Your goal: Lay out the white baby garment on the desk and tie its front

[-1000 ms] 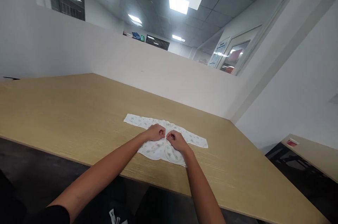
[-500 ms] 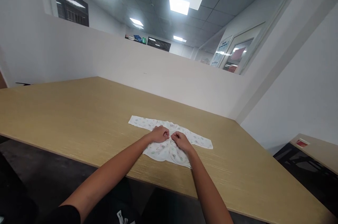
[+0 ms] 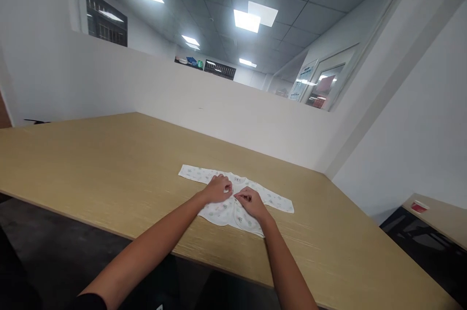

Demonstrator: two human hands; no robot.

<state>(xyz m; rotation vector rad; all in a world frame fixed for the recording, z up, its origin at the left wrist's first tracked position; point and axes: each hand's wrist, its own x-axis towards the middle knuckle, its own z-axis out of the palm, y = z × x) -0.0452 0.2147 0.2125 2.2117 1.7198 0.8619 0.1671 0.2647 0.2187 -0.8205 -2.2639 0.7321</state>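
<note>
Both hands, the left hand (image 3: 218, 188) and the right hand (image 3: 251, 203), are kept close together on the shirt (image 3: 233, 200), spread flat on the counter (image 3: 109, 164), its front opening pinched by curled fingers.

Both bare forearms reach forward and converge. The left hand (image 3: 218, 189) is curled loosely, knuckles up, fingertips pinched together. The right hand (image 3: 251, 203) sits just beside it, slightly nearer the body, fingers bent and pinched likewise.
</note>
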